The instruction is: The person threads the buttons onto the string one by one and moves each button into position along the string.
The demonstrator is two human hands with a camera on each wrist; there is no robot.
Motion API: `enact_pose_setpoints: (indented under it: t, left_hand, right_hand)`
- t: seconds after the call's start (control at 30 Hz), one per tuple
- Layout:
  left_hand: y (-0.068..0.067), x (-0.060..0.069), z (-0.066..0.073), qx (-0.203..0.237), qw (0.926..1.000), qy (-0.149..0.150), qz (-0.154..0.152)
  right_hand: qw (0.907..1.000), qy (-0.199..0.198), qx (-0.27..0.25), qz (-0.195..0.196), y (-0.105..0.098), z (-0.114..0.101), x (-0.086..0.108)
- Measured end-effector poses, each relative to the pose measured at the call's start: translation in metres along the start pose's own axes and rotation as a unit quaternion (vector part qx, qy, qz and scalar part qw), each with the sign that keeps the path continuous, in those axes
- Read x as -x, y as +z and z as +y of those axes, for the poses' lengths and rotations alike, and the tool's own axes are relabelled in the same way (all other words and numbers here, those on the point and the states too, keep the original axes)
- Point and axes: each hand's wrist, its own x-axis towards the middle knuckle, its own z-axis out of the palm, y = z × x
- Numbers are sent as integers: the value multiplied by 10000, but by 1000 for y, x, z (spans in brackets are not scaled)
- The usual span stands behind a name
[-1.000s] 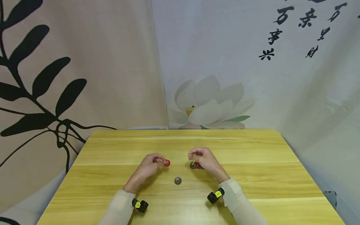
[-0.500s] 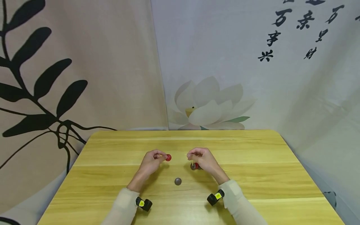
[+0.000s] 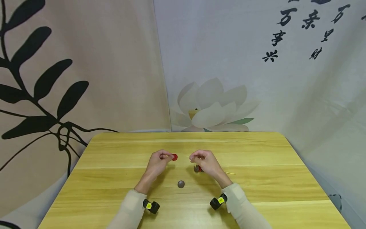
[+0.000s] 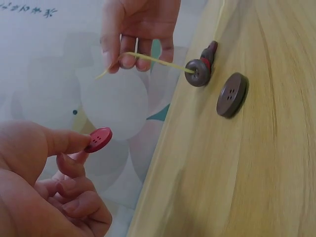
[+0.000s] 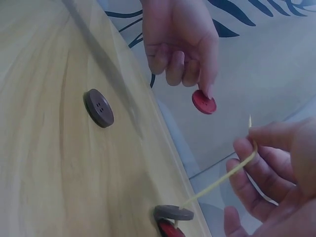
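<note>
My left hand [image 3: 158,163] pinches a red four-hole button [image 4: 100,139] by its edge, between thumb and forefinger, above the table. Opposite it, my right hand [image 3: 208,162] pinches a yellow string [image 5: 224,178] near its end; a short tip sticks out past the fingers. The string runs down through a brown button [image 4: 197,73]. Behind that one sit a red button [image 5: 170,229] and something dark, partly hidden. A loose brown four-hole button [image 3: 181,184] lies flat on the table between the hands, nearer me. A gap separates the held button from the string tip.
The wooden table [image 3: 271,190] carries all of this. The string's other end [image 3: 230,173] lies on the table to the right of my right wrist. A printed curtain [image 3: 120,63] hangs behind the table's far edge.
My left hand has lifted the red button away from me and to the right, closer to the string tip. The right hand has stayed nearly still.
</note>
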Motion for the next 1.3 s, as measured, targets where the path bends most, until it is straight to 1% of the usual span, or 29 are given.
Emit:
enact_pose_setpoints:
  t: [0.17,0.3,0.37,0.53,0.6,0.87,1.0,1.3]
  left_hand:
    - [5,-1,2,53,10000,37,4]
    - [10,-1,4,113,9999,79,5]
    - [12,-1,4,136,9998,112,-3]
    - [16,-1,5,182,9997,162,-6]
    - [17,-1,5,202,9997,167,-6]
    - [21,1,6,307,9994,135,-74]
    - [23,1,8,322,9993,172,-71]
    - [25,1,9,386,9990,180,-125]
  right_hand:
    - [9999,-24,37,108,3,11,-4]
    - [9999,-63,5,143,5,9,-4]
    - [9999,-68,39,137,5,-1,-1]
    - [9997,-138,155,153,7,2,-1]
    - [9996,-169,146,173,9,10,-4]
    - [9999,-120,75,97,12,9,-3]
    - [9996,-168,210,122,13,8,-4]
    - [9992,-152,290,219,16,9,-6]
